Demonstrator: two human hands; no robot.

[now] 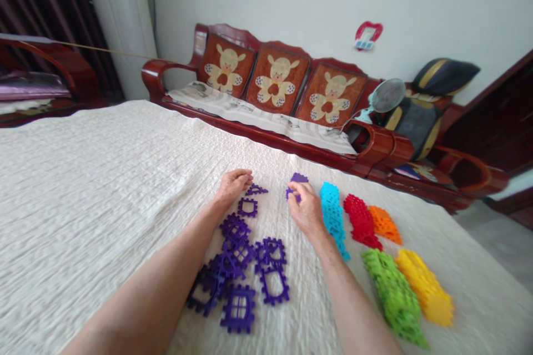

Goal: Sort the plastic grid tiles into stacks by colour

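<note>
Bumpy white cloth (108,188) spreads wide left of the left hand (236,184); its fingers curl, but I can't tell if they grip. Toothed purple plastic frames (235,242) lie nearer. The right hand's (307,206) bent fingers touch a purple plastic stack (298,177), grip unclear.

The right hand (306,208) covers part of the purple stack (298,177) at its fingers, and whether it grips any piece cannot be told. The left hand (235,184) has its fingertips curled partly out of sight beside a purple triangle (257,190); contact is unclear. Pieces in the purple heap (233,258) overlap, hiding one another. Both forearms (166,266) run off the bottom edge, the dark curtain (45,5) off the left. Print on the heart-shaped wall piece (368,36) is too small to read
</note>
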